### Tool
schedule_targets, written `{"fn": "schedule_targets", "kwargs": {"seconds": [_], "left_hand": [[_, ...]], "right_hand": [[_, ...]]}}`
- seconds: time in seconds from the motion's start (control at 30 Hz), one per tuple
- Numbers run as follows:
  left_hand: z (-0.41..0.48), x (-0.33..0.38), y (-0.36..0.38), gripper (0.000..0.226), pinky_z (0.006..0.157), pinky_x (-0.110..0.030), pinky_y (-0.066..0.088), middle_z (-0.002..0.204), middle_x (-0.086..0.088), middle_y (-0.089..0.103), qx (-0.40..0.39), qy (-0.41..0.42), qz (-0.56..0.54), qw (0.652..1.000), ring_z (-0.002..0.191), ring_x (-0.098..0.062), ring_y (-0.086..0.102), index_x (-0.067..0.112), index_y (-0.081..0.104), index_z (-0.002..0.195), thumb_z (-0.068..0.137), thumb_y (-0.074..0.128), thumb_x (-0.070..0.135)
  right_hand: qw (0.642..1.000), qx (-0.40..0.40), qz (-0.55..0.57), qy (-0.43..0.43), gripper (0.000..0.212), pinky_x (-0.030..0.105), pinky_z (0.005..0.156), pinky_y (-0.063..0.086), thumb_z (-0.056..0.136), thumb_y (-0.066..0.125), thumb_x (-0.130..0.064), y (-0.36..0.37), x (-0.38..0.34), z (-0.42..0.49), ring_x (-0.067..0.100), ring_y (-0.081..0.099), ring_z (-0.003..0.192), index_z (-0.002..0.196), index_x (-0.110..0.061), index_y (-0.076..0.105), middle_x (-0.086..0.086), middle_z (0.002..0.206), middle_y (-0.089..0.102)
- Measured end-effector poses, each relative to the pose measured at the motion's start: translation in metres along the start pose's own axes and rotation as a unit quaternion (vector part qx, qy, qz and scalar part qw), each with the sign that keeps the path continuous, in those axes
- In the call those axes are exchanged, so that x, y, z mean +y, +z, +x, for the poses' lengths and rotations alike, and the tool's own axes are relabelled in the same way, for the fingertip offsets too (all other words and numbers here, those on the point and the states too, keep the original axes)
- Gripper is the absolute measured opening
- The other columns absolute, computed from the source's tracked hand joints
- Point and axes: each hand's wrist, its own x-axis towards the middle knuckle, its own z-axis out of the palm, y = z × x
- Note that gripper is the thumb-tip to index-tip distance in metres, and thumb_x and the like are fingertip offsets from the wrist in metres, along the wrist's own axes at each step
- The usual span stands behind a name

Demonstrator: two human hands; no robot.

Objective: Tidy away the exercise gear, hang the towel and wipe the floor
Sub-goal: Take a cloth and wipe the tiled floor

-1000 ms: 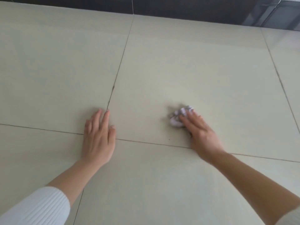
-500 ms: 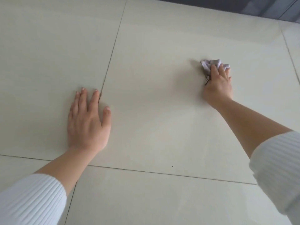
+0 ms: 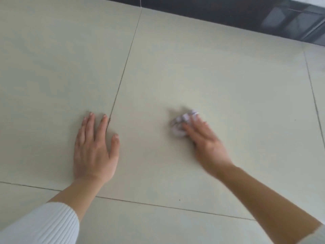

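A small crumpled pale-lilac cloth (image 3: 177, 126) lies on the cream tiled floor (image 3: 211, 76), right of centre. My right hand (image 3: 204, 140) presses down on it with the fingers laid over its right side; the hand is blurred by motion. My left hand (image 3: 95, 147) rests flat on the floor to the left, fingers spread, beside a dark grout line (image 3: 123, 73). It holds nothing. Both forearms are bare, with white ribbed sleeves pushed up.
A dark glossy skirting or cabinet base (image 3: 228, 13) runs along the far edge of the floor at the top right. Grout lines divide the floor into large tiles. A tiny dark speck (image 3: 179, 200) sits on the tile near me.
My right hand has swept the cloth from the far right back toward me and to the left. My left hand has stayed planted on the floor while the view shifted.
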Motion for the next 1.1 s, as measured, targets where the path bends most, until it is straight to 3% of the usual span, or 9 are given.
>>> {"fn": "schedule_targets", "kwargs": {"seconds": [0.13,0.27,0.4,0.57,0.77,0.83,0.93,1.0,1.1], "left_hand": [[0.0,0.003,0.001,0.065,0.118,-0.038,0.014,0.159,-0.009,0.017,-0.003,-0.002,0.003,1.0,0.147,-0.023,0.011,0.022,0.029,0.149,0.09,0.024,0.049],[-0.001,0.002,0.001,0.065,0.118,-0.039,0.016,0.159,-0.008,0.018,-0.003,-0.007,0.01,1.0,0.147,-0.023,0.011,0.023,0.028,0.149,0.09,0.025,0.048],[-0.001,0.002,0.002,0.063,0.118,-0.037,0.014,0.16,-0.005,0.016,-0.004,-0.003,0.01,1.0,0.148,-0.022,0.009,0.025,0.026,0.15,0.091,0.027,0.048],[-0.001,0.001,0.003,0.062,0.117,-0.037,0.015,0.159,-0.007,0.018,0.002,0.001,0.012,1.0,0.147,-0.022,0.012,0.024,0.027,0.15,0.092,0.03,0.046],[0.0,0.0,0.003,0.062,0.116,-0.04,0.018,0.159,-0.008,0.019,0.002,0.0,0.006,1.0,0.147,-0.023,0.013,0.024,0.028,0.149,0.091,0.03,0.046],[0.0,-0.001,0.003,0.063,0.116,-0.041,0.019,0.159,-0.007,0.019,0.002,0.0,0.002,1.0,0.147,-0.023,0.012,0.024,0.028,0.149,0.091,0.029,0.047],[0.001,-0.001,0.005,0.064,0.116,-0.042,0.019,0.159,-0.007,0.018,0.009,0.003,-0.004,1.0,0.147,-0.022,0.011,0.024,0.027,0.149,0.09,0.027,0.048],[0.001,-0.003,0.007,0.064,0.116,-0.043,0.019,0.159,-0.008,0.019,0.017,0.008,-0.006,1.0,0.147,-0.023,0.011,0.023,0.028,0.149,0.09,0.026,0.048],[0.001,-0.003,0.009,0.064,0.116,-0.044,0.018,0.158,-0.01,0.02,0.026,0.015,-0.016,0.999,0.147,-0.025,0.012,0.022,0.03,0.149,0.09,0.026,0.048]], "right_hand": [[0.948,0.108,-0.024,0.297,0.057,0.044,0.12,0.011,0.088,0.033,0.006,-0.023,0.068,0.047,0.033,0.014,0.147,0.143,-0.007,0.042,0.011,0.157,0.025],[0.895,0.13,-0.041,0.424,0.055,0.041,0.12,0.006,0.089,0.034,0.001,-0.031,0.082,0.117,0.034,0.004,0.147,0.144,-0.005,0.034,0.013,0.159,0.015],[0.946,0.089,-0.03,0.311,0.057,0.038,0.118,0.014,0.086,0.036,0.002,-0.013,0.055,0.173,0.033,0.01,0.146,0.141,-0.01,0.04,0.008,0.157,0.023],[0.993,0.042,0.012,0.11,0.063,0.029,0.117,0.009,0.087,0.036,0.006,0.02,-0.015,0.179,0.03,0.015,0.147,0.147,-0.015,0.038,0.007,0.157,0.026],[0.983,-0.072,0.018,-0.171,0.059,0.041,0.117,0.024,0.086,0.051,0.013,0.032,-0.051,0.104,0.029,0.028,0.143,0.14,-0.009,0.048,0.008,0.151,0.038],[0.975,-0.087,-0.045,-0.199,0.066,0.041,0.116,0.026,0.08,0.054,0.016,0.015,-0.024,0.092,0.027,0.03,0.142,0.14,-0.01,0.048,0.008,0.151,0.039],[0.998,-0.01,-0.053,0.019,0.068,0.038,0.118,0.021,0.079,0.045,0.019,-0.025,0.033,0.078,0.026,0.028,0.143,0.14,-0.012,0.048,0.007,0.152,0.036],[0.98,0.045,-0.056,0.187,0.06,0.024,0.116,0.015,0.086,0.043,0.012,-0.049,0.071,0.048,0.021,0.026,0.144,0.14,-0.015,0.049,0.006,0.153,0.035],[0.952,0.097,-0.056,0.287,0.05,0.023,0.113,0.02,0.092,0.044,0.004,-0.067,0.096,-0.009,0.02,0.028,0.144,0.138,-0.015,0.051,0.003,0.152,0.037]]}}
